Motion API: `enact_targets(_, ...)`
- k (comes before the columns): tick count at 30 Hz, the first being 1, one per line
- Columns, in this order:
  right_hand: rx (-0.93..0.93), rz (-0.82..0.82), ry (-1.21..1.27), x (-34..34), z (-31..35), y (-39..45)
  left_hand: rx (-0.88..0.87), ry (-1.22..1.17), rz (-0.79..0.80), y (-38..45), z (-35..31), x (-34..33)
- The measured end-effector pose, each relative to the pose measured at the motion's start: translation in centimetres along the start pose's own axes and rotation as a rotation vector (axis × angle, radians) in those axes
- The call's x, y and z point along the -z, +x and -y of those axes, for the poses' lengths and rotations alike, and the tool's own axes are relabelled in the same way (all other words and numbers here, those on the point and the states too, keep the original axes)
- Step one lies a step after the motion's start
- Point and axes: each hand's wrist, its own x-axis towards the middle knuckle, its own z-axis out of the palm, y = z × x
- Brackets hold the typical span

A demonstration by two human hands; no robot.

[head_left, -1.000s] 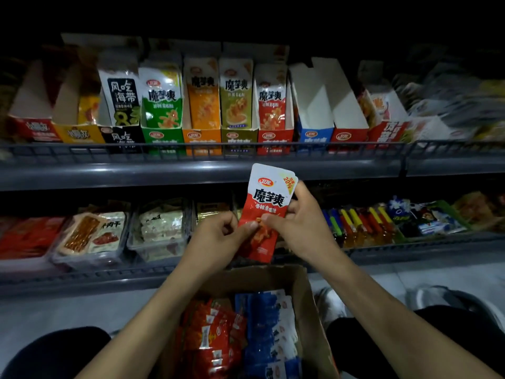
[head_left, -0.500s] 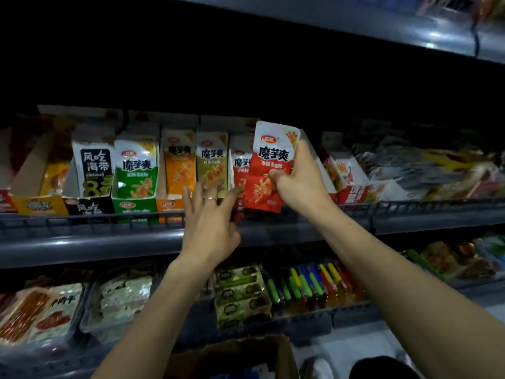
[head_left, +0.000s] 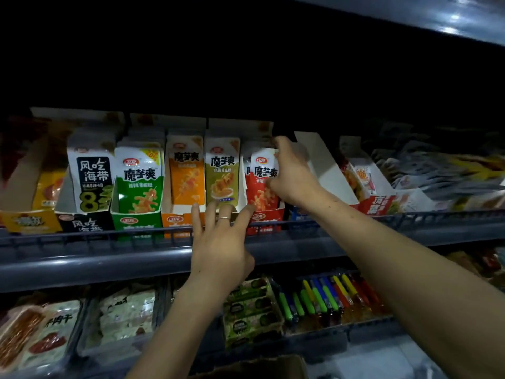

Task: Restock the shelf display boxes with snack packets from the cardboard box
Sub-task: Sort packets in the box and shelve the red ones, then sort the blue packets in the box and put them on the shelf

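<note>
Red and white, the snack packet (head_left: 261,181) is held upright at the front of the red display box (head_left: 266,220) on the upper shelf (head_left: 95,265); it is pinched by the right hand (head_left: 293,173), thumb at its right edge and a fingertip hooked over its top corner, so the grip is clamped on the packet; the packet's lower end sits inside the box. Below it, the left hand (head_left: 221,247) is raised with fingers spread and straight, their tips at the front lips of the olive and red boxes; nothing is gripped by it; a ring is seen on one finger. To the left, olive (head_left: 222,170), orange (head_left: 185,170) and green (head_left: 139,179) packets are stood upright in their own boxes, and a black-and-white packet (head_left: 91,181) beyond them; just right of the red box an empty white-walled box (head_left: 325,170) is seen. On the lower shelf, coloured lighters (head_left: 328,296) and trays of packets are laid. Only a dark corner of the cardboard box (head_left: 262,366) is seen at the bottom edge; its contents cannot be made out.
</note>
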Motion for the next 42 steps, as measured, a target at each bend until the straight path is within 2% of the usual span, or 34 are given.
enact_targets(6, 0.21, 0.132, -0.536, 1.0, -0.4, 0.8, -0.003, -0.017, -0.025, -0.3, 0.2, -0.3)
enact_targets(10, 0.328, 0.064, -0.662, 1.2, -0.1, 1.5, -0.017, -0.017, -0.076, -0.3, 0.3, -0.7)
enact_targets(17, 0.231, 0.06, -0.66, -0.1, 0.1, 1.5, -0.04, 0.013, -0.106, -0.3, 0.5, -1.0)
enact_targets(23, 0.313, -0.05, -0.681, -0.5, 0.5, 0.7, -0.026, 0.045, -0.059, -0.4, 0.2, -0.7)
enact_targets(26, 0.329, -0.081, -0.525, 0.0, 0.8, -0.6, -0.026, 0.004, -0.078, -0.6, 0.3, -0.2)
enact_targets(31, 0.254, 0.044, -0.162, 0.8, 0.6, -5.3, -0.116, -0.189, -0.238, -2.7, 0.7, 0.9)
enact_targets(33, 0.187, 0.109, -0.05, 0.5, 0.0, -8.5, -0.125, -0.343, -0.15, -4.4, 1.3, 0.9)
enact_targets(36, 0.081, 0.286, 0.076, -1.1, -1.3, -14.1, -0.073, -0.48, 0.131, -7.4, 2.5, -0.1)
enact_targets(42, -0.083, 0.658, 0.073, -7.9, -5.1, -25.0, -0.056, -0.313, 0.688, -13.5, 4.1, -3.1)
